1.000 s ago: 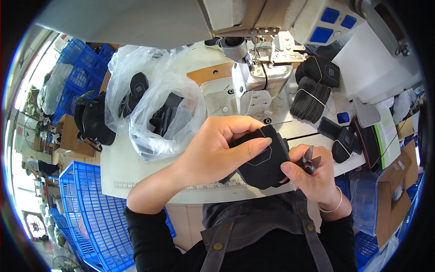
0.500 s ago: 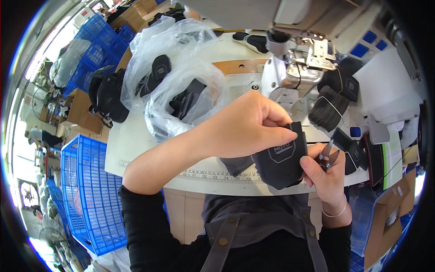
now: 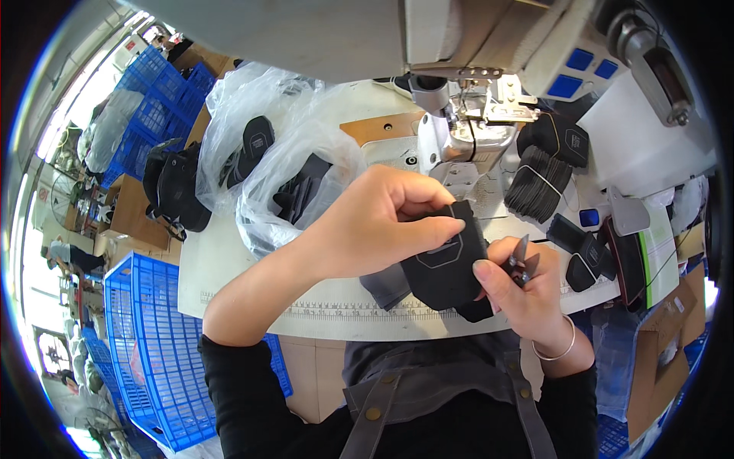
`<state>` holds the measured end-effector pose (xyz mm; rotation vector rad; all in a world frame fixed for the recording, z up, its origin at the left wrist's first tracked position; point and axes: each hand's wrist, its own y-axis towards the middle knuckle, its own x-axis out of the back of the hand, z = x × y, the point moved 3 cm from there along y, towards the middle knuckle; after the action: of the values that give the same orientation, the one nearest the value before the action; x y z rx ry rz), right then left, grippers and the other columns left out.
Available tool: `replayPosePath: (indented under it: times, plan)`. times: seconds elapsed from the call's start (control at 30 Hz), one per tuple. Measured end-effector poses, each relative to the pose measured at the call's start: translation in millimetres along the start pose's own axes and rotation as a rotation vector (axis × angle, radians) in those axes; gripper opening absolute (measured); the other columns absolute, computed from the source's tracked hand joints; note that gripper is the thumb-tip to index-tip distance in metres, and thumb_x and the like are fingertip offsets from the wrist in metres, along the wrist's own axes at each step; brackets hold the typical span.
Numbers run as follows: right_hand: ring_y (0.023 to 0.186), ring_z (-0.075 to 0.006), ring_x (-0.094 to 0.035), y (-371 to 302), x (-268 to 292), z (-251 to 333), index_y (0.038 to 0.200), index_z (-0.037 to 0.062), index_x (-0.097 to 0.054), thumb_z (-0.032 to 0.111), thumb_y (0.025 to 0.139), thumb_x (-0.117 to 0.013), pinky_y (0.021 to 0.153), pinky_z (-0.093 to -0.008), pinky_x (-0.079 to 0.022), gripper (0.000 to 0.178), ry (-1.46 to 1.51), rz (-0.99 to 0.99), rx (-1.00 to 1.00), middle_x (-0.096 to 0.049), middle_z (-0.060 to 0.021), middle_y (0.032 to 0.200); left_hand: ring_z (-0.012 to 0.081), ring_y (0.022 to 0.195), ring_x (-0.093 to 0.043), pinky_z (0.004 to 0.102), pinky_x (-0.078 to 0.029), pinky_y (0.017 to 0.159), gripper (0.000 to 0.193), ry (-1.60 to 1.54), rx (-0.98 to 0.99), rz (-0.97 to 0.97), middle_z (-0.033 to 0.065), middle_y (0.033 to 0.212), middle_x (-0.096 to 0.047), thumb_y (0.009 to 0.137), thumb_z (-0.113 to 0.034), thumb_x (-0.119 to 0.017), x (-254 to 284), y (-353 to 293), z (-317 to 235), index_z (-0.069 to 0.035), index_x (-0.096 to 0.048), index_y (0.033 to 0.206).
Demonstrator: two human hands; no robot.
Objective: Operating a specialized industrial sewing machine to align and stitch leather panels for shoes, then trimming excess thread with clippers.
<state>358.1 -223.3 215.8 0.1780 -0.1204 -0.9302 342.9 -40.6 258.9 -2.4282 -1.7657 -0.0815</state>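
Note:
A black padded tongue-shaped piece (image 3: pixel 449 281) with a light printed outline is held up between both hands, over the table's near edge. My left hand (image 3: pixel 378 222) pinches its upper edge, thumb on the printed face. At its right edge, my right hand (image 3: pixel 527 298) grips with the thumb in front. Metal thread snips (image 3: pixel 521 264) are tucked in that same right hand, blades pointing up. A dark grey flat piece (image 3: pixel 384 286) lies just left of the held one, partly covered by it. Part of another black piece (image 3: pixel 475 310) shows under its lower right edge.
A sewing machine (image 3: pixel 466 138) stands beyond my hands. To its right sit tied stacks of black pieces (image 3: pixel 539 185). Clear plastic bags (image 3: pixel 264 222) with dark pieces lie at the left, a blue crate (image 3: pixel 157 344) beside the table. A printed ruler (image 3: pixel 336 309) runs along the near edge.
The whole view has shifted a little. The held piece has turned slightly and its printed mark is more covered by my left thumb. Both hands keep their grip, snips still in the right.

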Motion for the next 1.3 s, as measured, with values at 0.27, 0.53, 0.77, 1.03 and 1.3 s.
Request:
replayPosePath:
  times: [0.27,0.53,0.77,1.03,1.3]
  plan:
    - [0.049,-0.0023,-0.048,28,-4,10,0.072,0.0003,-0.056,0.013,0.085,-0.059,0.044,-0.0186,-0.037,0.019,-0.058,0.014,0.024,-0.053,0.0003,0.054,0.0001,0.067,-0.053,0.0160,-0.042,0.060,0.011,0.084,0.029,-0.032,-0.0028,0.074,-0.060,0.083,-0.011,-0.062,23,13,-8,0.000,-0.061,0.085]
    - [0.050,-0.0045,-0.053,42,-8,15,0.076,-0.0005,-0.058,0.012,0.086,-0.059,0.041,-0.0176,-0.039,0.016,0.109,-0.004,0.012,-0.058,-0.0022,0.060,0.0023,0.075,-0.053,0.0196,-0.040,0.070,0.013,0.089,0.047,-0.071,-0.0024,0.075,-0.059,0.077,-0.011,-0.064,40,26,-19,0.001,-0.062,0.080]
    - [0.043,-0.0029,-0.047,49,-8,19,0.076,0.0003,-0.057,0.013,0.086,-0.058,0.039,-0.0168,-0.036,0.016,0.257,-0.003,-0.071,-0.058,-0.0042,0.060,0.0068,0.075,-0.056,0.0204,-0.042,0.072,0.021,0.044,0.066,-0.145,0.0027,0.083,-0.064,0.075,-0.012,-0.065,45,36,-25,0.000,-0.064,0.092]
    - [0.044,-0.0029,-0.045,54,-10,19,0.076,0.0006,-0.057,0.014,0.086,-0.057,0.040,-0.0174,-0.036,0.017,0.299,0.047,-0.078,-0.059,-0.0051,0.060,0.0103,0.077,-0.058,0.0232,-0.044,0.073,0.021,-0.026,0.001,-0.138,0.0047,0.085,-0.065,0.076,-0.012,-0.064,48,39,-19,0.000,-0.063,0.093]
    - [0.044,-0.0030,-0.045,57,-7,14,0.076,0.0013,-0.058,0.013,0.086,-0.058,0.040,-0.0173,-0.036,0.016,0.286,0.032,-0.087,-0.059,-0.0053,0.060,0.0117,0.078,-0.060,0.0247,-0.046,0.072,0.020,-0.112,0.029,-0.172,0.0059,0.085,-0.065,0.077,-0.012,-0.063,46,37,-19,0.000,-0.063,0.093]
